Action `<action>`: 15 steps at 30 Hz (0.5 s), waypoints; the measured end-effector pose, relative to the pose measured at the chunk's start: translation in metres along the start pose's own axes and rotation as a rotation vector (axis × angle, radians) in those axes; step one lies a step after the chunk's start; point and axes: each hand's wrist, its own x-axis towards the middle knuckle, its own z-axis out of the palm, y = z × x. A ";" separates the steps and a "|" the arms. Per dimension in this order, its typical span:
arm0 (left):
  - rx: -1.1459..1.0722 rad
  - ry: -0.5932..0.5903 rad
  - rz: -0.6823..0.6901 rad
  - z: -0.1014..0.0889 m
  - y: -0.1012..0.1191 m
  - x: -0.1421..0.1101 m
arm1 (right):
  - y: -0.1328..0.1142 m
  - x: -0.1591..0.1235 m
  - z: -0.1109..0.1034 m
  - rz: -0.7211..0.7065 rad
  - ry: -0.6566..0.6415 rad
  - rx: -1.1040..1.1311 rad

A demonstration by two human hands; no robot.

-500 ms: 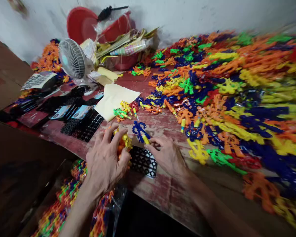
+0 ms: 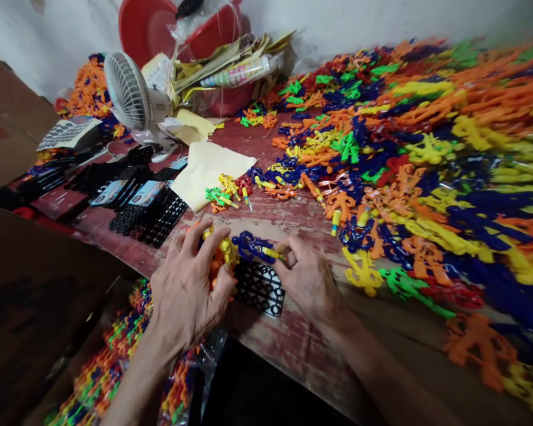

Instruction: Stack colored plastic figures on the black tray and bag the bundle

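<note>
The left hand [image 2: 189, 281] curls around orange and yellow toys [image 2: 228, 249]. The right hand [image 2: 308, 275] pinches a blue toy [image 2: 249, 245] by its yellow end [image 2: 270, 252], near the black grid [image 2: 258, 290]. A soft, steady pinch should keep it from slipping.

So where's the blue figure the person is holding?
The blue figure is near the middle of the head view, in the right hand, beside the yellow piece in the left hand.
</note>
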 end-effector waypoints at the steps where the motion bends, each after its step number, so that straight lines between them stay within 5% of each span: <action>1: 0.000 0.007 0.005 0.000 0.000 -0.001 | 0.000 -0.001 0.001 -0.009 0.003 -0.034; 10: 0.020 -0.026 -0.030 -0.002 0.003 0.004 | -0.012 -0.010 -0.007 -0.090 -0.178 -0.644; 15: 0.026 -0.058 -0.035 -0.004 0.005 0.007 | -0.012 -0.012 -0.018 -0.122 -0.335 -0.656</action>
